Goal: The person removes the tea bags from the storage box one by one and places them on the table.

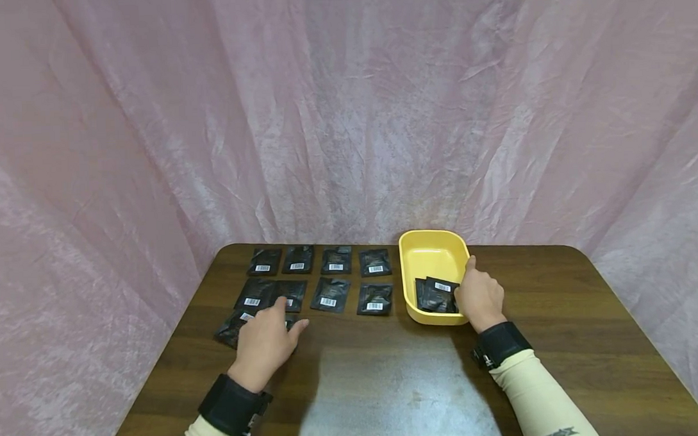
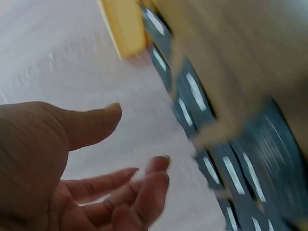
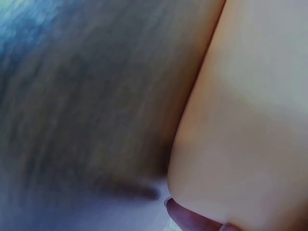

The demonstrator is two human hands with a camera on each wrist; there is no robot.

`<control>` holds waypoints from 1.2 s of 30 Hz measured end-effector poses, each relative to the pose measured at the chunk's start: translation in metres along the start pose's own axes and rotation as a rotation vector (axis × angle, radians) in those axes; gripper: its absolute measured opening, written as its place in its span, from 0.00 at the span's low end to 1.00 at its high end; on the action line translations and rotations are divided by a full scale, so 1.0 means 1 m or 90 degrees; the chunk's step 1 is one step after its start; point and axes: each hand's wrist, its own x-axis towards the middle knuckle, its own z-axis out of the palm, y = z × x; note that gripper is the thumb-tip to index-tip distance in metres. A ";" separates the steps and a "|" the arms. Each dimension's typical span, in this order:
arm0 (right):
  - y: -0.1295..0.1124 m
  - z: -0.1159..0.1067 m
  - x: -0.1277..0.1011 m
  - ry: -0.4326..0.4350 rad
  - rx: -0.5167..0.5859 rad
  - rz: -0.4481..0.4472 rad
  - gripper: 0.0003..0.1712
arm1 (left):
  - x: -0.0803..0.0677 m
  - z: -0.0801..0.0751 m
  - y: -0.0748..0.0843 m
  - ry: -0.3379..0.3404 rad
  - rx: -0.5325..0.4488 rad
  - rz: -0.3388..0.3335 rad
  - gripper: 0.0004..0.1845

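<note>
Black sachets with white barcode labels lie in rows on the table, one of them a sachet [image 1: 330, 295] in the front row. My left hand [image 1: 266, 339] hovers over the near left sachets, covering part of them. Its thumb and fingers are spread apart with nothing between them; the left wrist view shows the bare thumb [image 2: 91, 126]. My right hand [image 1: 480, 297] grips the right wall of a yellow tray [image 1: 433, 237], index finger along the rim. Inside the tray's near end several sachets [image 1: 439, 294] overlap. Fingertips [image 3: 192, 216] show low in the right wrist view beside a large pale surface.
The brown wooden table [image 1: 548, 294] has rounded far corners. A pink velvet curtain [image 1: 345, 115] hangs right behind its far edge. A sachet [image 1: 375, 262] in the back row lies just left of the tray. Light glares off the near middle of the tabletop.
</note>
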 end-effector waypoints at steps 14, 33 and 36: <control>-0.007 0.010 -0.001 -0.019 -0.001 0.008 0.50 | 0.037 0.039 0.096 -0.010 -0.151 0.206 0.24; -0.007 0.011 -0.001 0.011 0.008 -0.017 0.48 | 0.106 0.113 0.208 -0.258 -0.055 0.420 0.28; -0.007 0.012 -0.001 0.015 0.008 -0.017 0.48 | 0.112 0.117 0.216 -0.280 0.006 0.398 0.26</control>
